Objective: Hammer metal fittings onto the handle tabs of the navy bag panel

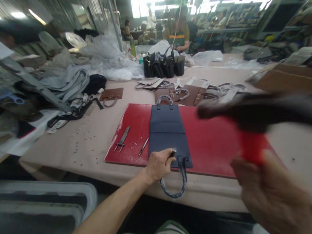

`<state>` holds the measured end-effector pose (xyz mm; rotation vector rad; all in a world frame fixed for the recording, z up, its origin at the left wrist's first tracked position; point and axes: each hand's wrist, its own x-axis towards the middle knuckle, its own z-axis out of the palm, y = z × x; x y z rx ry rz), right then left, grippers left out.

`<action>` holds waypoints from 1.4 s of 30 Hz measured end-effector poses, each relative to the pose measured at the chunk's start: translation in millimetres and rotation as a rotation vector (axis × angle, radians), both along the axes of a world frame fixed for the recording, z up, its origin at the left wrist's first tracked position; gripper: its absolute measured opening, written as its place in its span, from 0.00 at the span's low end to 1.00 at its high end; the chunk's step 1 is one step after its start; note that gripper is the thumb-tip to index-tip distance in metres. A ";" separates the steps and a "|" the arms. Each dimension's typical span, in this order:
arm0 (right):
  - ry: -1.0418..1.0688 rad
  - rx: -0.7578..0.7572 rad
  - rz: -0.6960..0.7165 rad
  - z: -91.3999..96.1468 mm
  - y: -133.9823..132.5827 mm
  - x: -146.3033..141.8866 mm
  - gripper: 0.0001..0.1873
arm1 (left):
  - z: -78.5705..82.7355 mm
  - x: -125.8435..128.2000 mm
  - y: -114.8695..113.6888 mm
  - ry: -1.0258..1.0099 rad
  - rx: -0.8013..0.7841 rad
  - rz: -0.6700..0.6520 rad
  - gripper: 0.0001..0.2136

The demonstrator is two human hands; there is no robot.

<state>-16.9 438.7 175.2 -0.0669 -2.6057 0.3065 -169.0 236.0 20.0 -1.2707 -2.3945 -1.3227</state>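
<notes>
A dark blue bag panel (166, 120) lies flat on a red board (209, 142), with a wrapped handle at its far end and another wrapped handle (175, 193) hanging over the near edge. My left hand (160, 164) is closed around a short metal punch (174, 151), held upright against the panel near the lower handle. Raised at the right, close to the camera and blurred, my right hand (269, 184) grips a hammer (252, 115) with a dark head and red grip. Left of the panel lie a thin metal rod (144, 146) and a pronged metal tool (122, 139).
Brown bag panels (192, 94) with wrapped handles lie behind the board. Black bags (163, 66) stand farther back, near a person (179, 33). A grey bin (89, 194) is at lower left, and a cardboard box (290, 76) at right.
</notes>
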 end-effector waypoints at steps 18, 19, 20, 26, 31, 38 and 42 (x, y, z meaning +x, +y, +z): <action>-0.375 -0.409 -0.043 -24.8 18.4 -18.5 0.22 | -0.3 0.1 -1.4 -0.003 -0.022 0.011 0.04; -0.418 -0.448 -0.054 -32.2 24.6 -23.8 0.21 | 0.5 -0.1 -1.7 -0.010 -0.024 0.009 0.04; -0.461 -0.450 -0.073 -41.0 30.6 -29.5 0.20 | 1.8 -0.2 -2.1 -0.022 -0.026 0.006 0.04; -0.365 -0.074 -0.212 -93.3 34.8 -56.1 0.14 | 13.3 -1.1 -7.8 -0.112 -0.017 -0.058 0.09; -0.141 -0.053 0.153 -126.2 -11.6 -63.1 0.26 | 12.6 0.2 -8.2 -0.130 -0.036 -0.054 0.05; -0.288 -0.069 0.207 -145.9 -31.9 -63.3 0.32 | 24.1 -10.1 -9.0 -0.542 0.375 0.253 0.10; -0.296 -0.082 0.201 -142.0 -28.9 -63.9 0.32 | 41.5 -38.9 -48.3 -0.561 0.310 0.462 0.14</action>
